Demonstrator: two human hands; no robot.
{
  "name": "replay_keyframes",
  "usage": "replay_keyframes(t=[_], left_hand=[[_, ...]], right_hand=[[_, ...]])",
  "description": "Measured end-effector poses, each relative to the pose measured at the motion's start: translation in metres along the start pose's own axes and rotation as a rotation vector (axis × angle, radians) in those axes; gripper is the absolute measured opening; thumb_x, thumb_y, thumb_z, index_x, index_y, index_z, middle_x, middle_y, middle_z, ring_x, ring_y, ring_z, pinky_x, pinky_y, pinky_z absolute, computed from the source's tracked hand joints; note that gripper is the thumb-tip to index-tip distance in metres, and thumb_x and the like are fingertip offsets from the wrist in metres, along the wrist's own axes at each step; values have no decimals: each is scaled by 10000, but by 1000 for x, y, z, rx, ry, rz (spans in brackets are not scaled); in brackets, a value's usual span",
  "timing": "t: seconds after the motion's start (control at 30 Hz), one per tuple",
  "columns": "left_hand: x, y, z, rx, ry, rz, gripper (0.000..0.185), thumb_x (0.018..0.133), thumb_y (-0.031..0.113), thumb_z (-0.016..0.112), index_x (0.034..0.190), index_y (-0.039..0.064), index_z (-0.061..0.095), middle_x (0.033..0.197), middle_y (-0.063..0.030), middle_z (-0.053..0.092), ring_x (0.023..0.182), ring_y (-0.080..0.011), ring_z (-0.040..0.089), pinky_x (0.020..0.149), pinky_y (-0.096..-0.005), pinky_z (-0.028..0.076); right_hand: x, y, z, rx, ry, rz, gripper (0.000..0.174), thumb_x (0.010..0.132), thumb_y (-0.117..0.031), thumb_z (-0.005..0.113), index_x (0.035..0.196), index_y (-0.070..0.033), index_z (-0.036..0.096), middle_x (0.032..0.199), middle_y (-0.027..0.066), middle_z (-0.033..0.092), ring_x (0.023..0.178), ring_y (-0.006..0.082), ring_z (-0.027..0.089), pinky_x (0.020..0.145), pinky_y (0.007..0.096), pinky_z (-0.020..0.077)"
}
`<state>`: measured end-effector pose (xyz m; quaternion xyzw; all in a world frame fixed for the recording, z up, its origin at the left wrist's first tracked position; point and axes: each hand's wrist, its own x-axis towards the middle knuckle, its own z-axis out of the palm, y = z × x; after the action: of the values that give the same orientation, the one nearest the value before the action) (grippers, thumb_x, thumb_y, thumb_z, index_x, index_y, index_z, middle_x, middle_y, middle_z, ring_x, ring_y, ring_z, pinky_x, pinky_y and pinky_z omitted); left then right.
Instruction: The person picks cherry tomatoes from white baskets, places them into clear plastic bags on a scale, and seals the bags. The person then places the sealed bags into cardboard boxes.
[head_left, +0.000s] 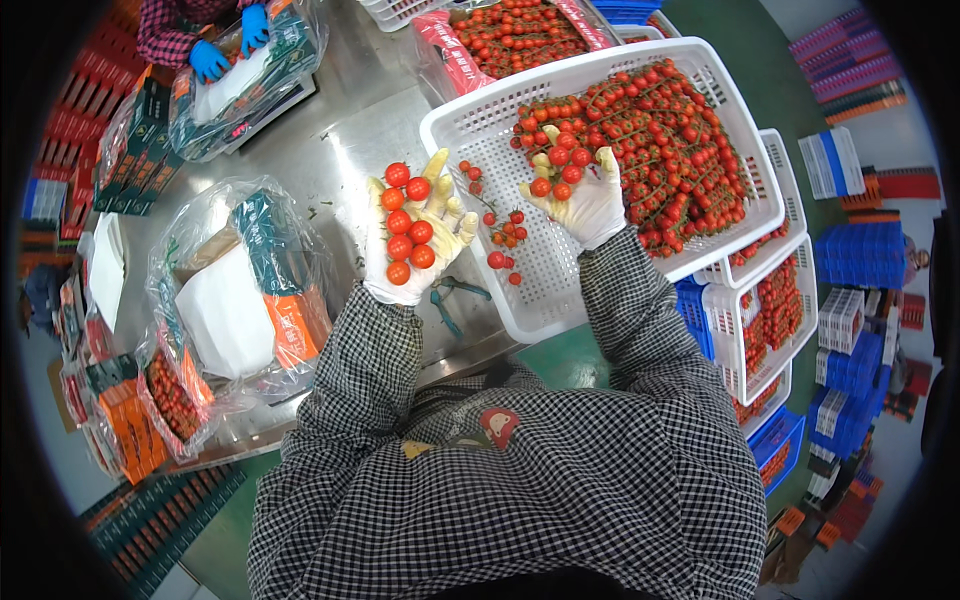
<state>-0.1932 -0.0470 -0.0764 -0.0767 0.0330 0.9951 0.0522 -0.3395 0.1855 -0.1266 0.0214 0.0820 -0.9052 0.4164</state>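
Note:
My left hand (447, 241), in a pale glove with yellowish fingers, lies palm up under a truss of red cherry tomatoes (399, 222). My right hand (597, 208), gloved alike, holds a smaller truss of cherry tomatoes (559, 155) above a white plastic crate (540, 289). Vine tomatoes (660, 142) fill the crate's far and right part, while a few small trusses (507, 229) lie on its bare floor between my hands. Green-handled snips (450, 319) rest on the steel table (360, 120) by my left wrist.
Left of me is a carton (281, 247) in clear plastic with a white paper sheet (225, 315). A co-worker's blue-gloved hands (210, 61) touch a wrapped carton at the upper left. Another tomato box (517, 37) stands beyond my crate. Stacked crates (799, 300) of tomatoes are at right.

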Motion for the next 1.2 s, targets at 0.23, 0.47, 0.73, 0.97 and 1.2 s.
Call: replay_keyframes(t=[0.23,0.47,0.73,0.97,1.2], left_hand=[[-5,-10,-15,-244,-143,-298,666,1004,406,522,1498,-15,374,972,-66,604,835,-174,520,761,-307,465],[-117,62,-36,303,36,-236,739,1007,638,394,1441,45,471,1228,-128,637,908,-219,647,830,-376,577],[-292,236,-18,1245,249,-2,626,1016,409,578,1508,66,398,1189,-88,623,967,-119,601,858,-290,531],[-331,292,-109,2519,441,-198,463,840,302,691,1268,139,625,1261,-168,628,1214,-345,574,1064,-418,427],[-353,269,-110,2551,581,-195,575,792,308,755,1314,142,578,1316,-154,572,1235,-368,538,1041,-462,432]], right_hand=[[-46,54,43,-106,52,-150,814,988,-699,239,1548,-117,338,1480,244,440,1370,445,419,1115,648,347],[-88,152,52,-111,-19,-148,734,978,-560,499,1561,-151,322,1477,217,451,1394,360,407,1126,577,344],[-61,250,52,-156,97,16,669,1016,-512,492,1554,-147,334,1371,189,564,1199,338,576,1074,595,415],[-13,309,106,-496,-31,254,721,1016,-526,493,1589,-184,222,1326,175,587,1136,329,629,961,543,542],[59,427,178,-714,-227,605,750,1013,-463,549,1585,-122,204,1319,181,583,1111,292,639,923,477,547]])
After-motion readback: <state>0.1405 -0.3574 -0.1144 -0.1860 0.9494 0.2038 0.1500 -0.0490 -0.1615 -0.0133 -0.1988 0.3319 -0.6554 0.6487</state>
